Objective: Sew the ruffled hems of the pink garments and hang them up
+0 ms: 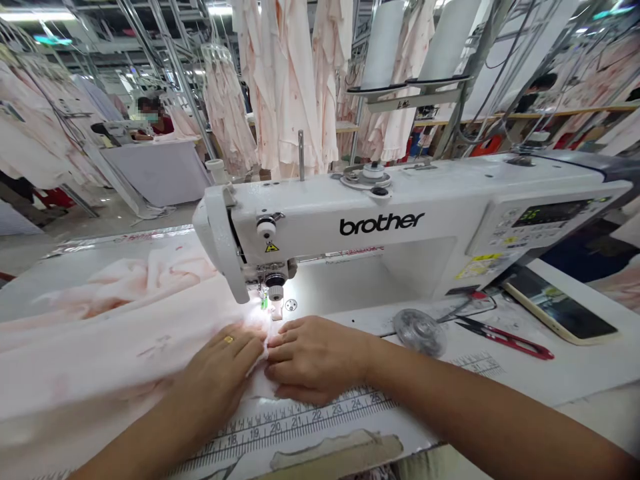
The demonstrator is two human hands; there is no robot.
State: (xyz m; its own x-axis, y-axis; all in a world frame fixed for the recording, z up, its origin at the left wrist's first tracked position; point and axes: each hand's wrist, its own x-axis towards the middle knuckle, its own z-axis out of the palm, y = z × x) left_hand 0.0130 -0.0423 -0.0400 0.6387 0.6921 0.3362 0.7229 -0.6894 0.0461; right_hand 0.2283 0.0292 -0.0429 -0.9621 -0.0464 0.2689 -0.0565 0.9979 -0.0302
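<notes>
A pale pink cloth (100, 353) with small darker marks spreads over the left of the sewing table and runs under the presser foot (275, 308) of a white Brother sewing machine (380, 227). My left hand (223, 360), with a gold ring, lies on the cloth and presses it just before the foot. My right hand (315, 360) sits beside it, its fingertips holding the cloth's edge. Both hands are close together, a little in front of the needle. The needle's tip is hidden by the foot and the cloth.
A tape ruler (280, 427) runs along the table's front edge. To the right lie red-handled thread snips (505, 340), a clear round disc (419, 332) and a phone (560, 310). Pink garments (280, 87) hang behind the machine. A masked co-worker (153, 117) sits at another station.
</notes>
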